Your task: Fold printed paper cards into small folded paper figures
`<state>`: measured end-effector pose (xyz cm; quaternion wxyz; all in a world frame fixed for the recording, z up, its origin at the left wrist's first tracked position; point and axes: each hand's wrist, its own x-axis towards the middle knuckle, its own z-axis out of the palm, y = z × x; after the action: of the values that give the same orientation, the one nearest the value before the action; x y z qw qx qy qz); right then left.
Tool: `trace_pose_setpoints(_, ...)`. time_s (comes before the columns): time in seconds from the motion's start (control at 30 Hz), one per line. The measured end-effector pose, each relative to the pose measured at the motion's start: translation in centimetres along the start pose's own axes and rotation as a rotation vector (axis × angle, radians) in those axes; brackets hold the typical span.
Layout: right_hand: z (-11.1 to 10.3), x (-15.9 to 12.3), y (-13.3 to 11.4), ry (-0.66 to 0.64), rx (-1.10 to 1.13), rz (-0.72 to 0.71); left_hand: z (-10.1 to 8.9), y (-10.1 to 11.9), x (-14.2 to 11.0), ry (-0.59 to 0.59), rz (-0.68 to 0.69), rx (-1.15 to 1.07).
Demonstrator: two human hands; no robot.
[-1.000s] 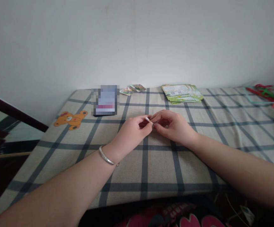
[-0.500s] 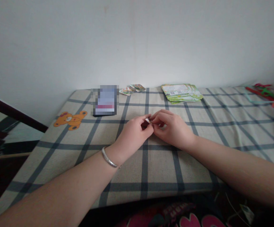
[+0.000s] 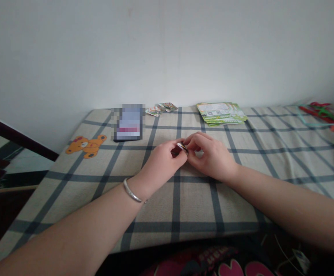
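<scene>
My left hand [image 3: 168,155] and my right hand [image 3: 210,153] meet above the middle of the checked cloth. Between their fingertips is a small, thin piece [image 3: 182,146] with a whitish edge and a dark part, perhaps paper or card. Fingers cover most of it, so its kind does not show. Both hands are closed, thumb against fingers, pinching the piece from either side. A silver bangle [image 3: 131,191] circles my left wrist.
A checked cloth [image 3: 155,207] covers the table. Toward the wall lie a phone-like device [image 3: 129,122], small picture cards [image 3: 161,109] and a stack of green cards [image 3: 221,114]. A bear picture [image 3: 85,146] is at left, coloured ribbons [image 3: 328,119] at far right.
A little more of the small piece shows between my fingertips, including its dark part. My right fingers have shifted slightly; both hands stay in nearly the same place.
</scene>
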<state>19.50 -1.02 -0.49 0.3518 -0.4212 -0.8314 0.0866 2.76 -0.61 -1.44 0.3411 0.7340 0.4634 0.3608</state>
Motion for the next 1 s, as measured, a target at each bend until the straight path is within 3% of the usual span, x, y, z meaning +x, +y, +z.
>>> trace_pose_setpoints(0.13,-0.18,0.09,0.41,-0.038,0.136,-0.067,-0.06,-0.34,0.08,-0.01,0.054,-0.031)
trace_pose_setpoints(0.33,-0.09,0.21,0.58,-0.014,0.15,0.02,-0.02,-0.58,0.21,0.013,0.073,0.023)
trace_pose_setpoints(0.5,0.18,0.23,0.6,0.002,0.152,0.073,-0.13,-0.38,0.14,0.045,0.131,0.143)
trace_pose_setpoints(0.7,0.36,0.19,0.9,-0.067,0.29,0.173,-0.6,-0.42,0.54,0.081,0.262,0.395)
trace_pose_setpoints(1.0,-0.18,0.43,1.05,-0.042,0.188,0.154,-0.74,-0.57,0.46,0.071,0.333,0.426)
